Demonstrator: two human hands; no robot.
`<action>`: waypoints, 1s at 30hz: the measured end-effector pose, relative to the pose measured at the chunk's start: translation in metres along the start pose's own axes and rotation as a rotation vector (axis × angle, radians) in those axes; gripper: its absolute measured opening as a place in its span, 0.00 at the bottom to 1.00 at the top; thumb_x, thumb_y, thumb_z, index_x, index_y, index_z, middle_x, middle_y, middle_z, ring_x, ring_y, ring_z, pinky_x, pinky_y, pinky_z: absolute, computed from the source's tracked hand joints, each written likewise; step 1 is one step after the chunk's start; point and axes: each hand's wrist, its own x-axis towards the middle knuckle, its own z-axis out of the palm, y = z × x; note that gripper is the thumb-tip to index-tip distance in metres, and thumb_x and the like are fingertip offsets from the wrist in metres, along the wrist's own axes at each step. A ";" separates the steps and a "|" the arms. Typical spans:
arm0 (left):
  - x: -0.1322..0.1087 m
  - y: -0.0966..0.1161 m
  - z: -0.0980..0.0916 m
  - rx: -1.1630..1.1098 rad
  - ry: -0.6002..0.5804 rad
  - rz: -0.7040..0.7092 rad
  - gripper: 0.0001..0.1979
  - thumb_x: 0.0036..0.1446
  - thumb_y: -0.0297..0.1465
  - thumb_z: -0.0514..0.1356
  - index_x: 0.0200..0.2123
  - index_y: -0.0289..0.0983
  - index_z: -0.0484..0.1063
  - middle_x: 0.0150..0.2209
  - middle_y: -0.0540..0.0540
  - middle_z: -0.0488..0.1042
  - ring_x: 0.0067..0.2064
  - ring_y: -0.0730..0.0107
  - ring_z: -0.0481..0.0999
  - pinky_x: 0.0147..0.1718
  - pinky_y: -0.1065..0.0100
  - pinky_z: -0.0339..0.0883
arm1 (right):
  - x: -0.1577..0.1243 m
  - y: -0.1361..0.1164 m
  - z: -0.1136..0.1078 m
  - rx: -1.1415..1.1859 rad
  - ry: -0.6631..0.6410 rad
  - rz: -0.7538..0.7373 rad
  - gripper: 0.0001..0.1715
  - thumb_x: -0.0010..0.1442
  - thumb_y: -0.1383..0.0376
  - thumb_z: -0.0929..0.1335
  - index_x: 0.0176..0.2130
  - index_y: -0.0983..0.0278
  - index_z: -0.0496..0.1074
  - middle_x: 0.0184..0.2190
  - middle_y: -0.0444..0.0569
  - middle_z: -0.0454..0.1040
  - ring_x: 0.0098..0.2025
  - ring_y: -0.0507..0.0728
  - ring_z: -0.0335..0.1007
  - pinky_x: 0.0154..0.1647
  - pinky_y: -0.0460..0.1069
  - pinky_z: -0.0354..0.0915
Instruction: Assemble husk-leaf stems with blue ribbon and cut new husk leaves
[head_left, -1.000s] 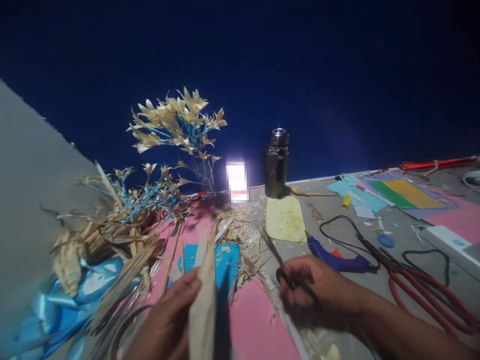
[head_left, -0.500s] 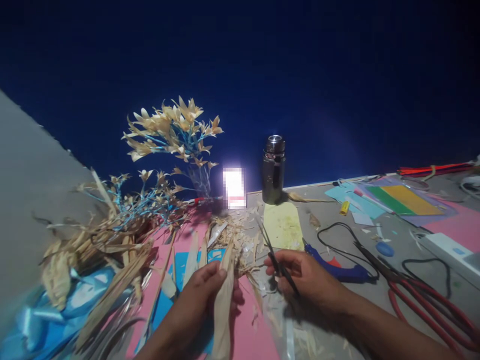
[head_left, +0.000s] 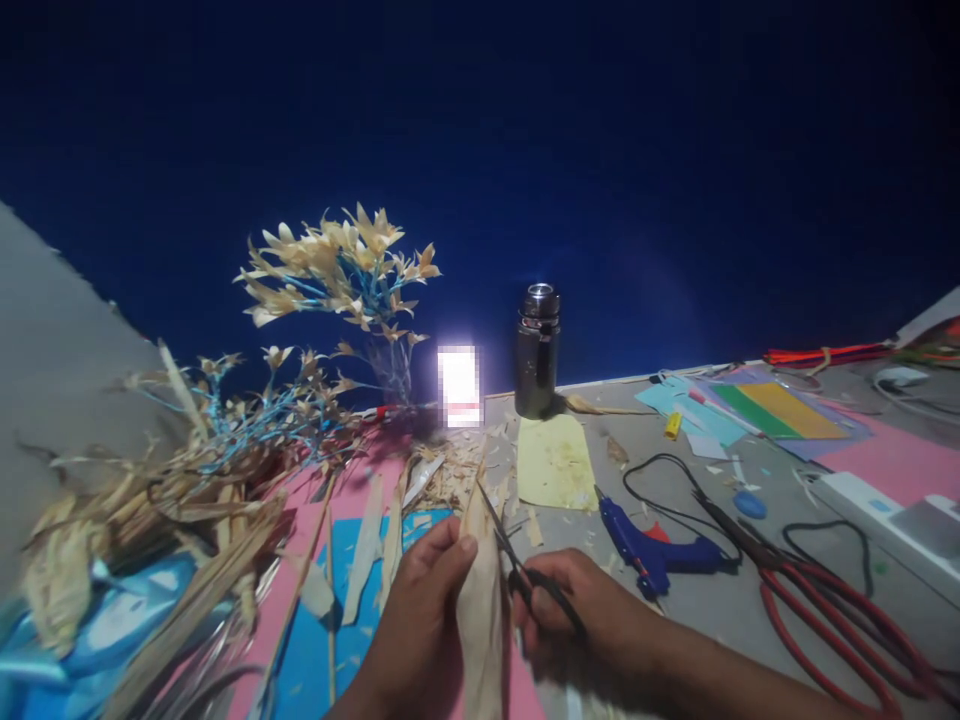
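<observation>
My left hand (head_left: pixel 429 605) pinches a long, dry corn husk (head_left: pixel 481 620) between thumb and fingers, its pointed tip upward. Small black-handled scissors (head_left: pixel 501 532) are in my right hand (head_left: pixel 566 605), fingers through the handles. Their blades lie along the right edge of the husk near its tip; whether they are cutting cannot be made out. Beneath my hands are a blue sheet (head_left: pixel 304 655) and a pink sheet (head_left: pixel 525 690), with loose husk strips (head_left: pixel 364 560) on the blue one.
Husk flowers on blue stems (head_left: pixel 337 270) stand beside a bright light (head_left: pixel 459 385). A dark flask (head_left: pixel 538 355) is at the back. To the right lie a blue glue gun (head_left: pixel 660 550), large red-handled scissors (head_left: pixel 840 620) and a white power strip (head_left: pixel 892 530). Dry husks (head_left: pixel 187 610) heap up at left.
My right hand has brought the scissors left to the husk's edge. My left hand has shifted slightly right with the husk. The view has turned a little to the right.
</observation>
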 end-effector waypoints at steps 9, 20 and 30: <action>-0.001 0.000 0.002 0.006 0.031 0.023 0.18 0.41 0.37 0.76 0.26 0.37 0.70 0.18 0.55 0.72 0.17 0.75 0.68 0.19 0.74 0.63 | 0.002 0.010 0.004 -0.008 0.050 0.039 0.38 0.40 0.40 0.80 0.23 0.64 0.63 0.17 0.37 0.59 0.20 0.46 0.52 0.23 0.45 0.48; 0.003 -0.002 -0.005 0.043 -0.021 -0.025 0.16 0.45 0.39 0.73 0.26 0.37 0.71 0.17 0.51 0.73 0.16 0.70 0.69 0.18 0.70 0.63 | 0.006 0.024 -0.014 -0.176 0.038 0.005 0.43 0.42 0.30 0.74 0.23 0.68 0.70 0.16 0.43 0.65 0.18 0.48 0.55 0.21 0.45 0.52; 0.002 0.006 -0.009 0.103 -0.043 -0.094 0.11 0.41 0.35 0.69 0.23 0.36 0.71 0.17 0.50 0.72 0.17 0.74 0.66 0.19 0.72 0.61 | 0.002 0.028 -0.023 -0.180 0.029 0.010 0.40 0.47 0.33 0.74 0.19 0.66 0.67 0.14 0.43 0.65 0.16 0.47 0.55 0.18 0.44 0.49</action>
